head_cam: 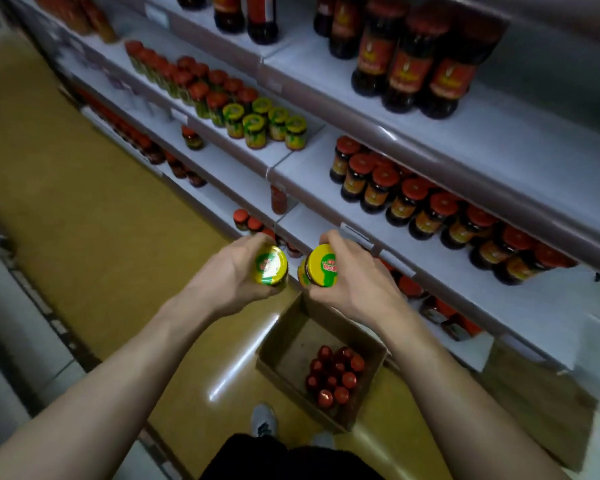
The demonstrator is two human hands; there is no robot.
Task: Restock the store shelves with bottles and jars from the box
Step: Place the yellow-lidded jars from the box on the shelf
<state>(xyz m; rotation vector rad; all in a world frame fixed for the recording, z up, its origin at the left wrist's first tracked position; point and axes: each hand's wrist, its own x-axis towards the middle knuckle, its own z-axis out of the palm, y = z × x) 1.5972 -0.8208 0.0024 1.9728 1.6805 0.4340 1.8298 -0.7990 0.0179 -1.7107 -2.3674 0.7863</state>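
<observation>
My left hand (234,271) grips a jar with a yellow and green lid (271,265), held in the air in front of the shelves. My right hand (355,271) grips a second jar with the same lid (322,265), tilted so the lid faces left. Both jars hang side by side above the open cardboard box (291,337) on the floor. Inside the box stand several red-capped bottles (336,375) at its right end. Several matching yellow-lidded jars (267,124) stand on the middle shelf up and to the left.
White shelves (326,202) run along the right, holding dark red-lidded jars (412,202), tall dark sauce bottles (412,64) above and red-lidded green jars (194,81). The floor (101,220) is yellow. My shoes (264,422) stand beside the box. A flat cardboard sheet (533,410) lies at the right.
</observation>
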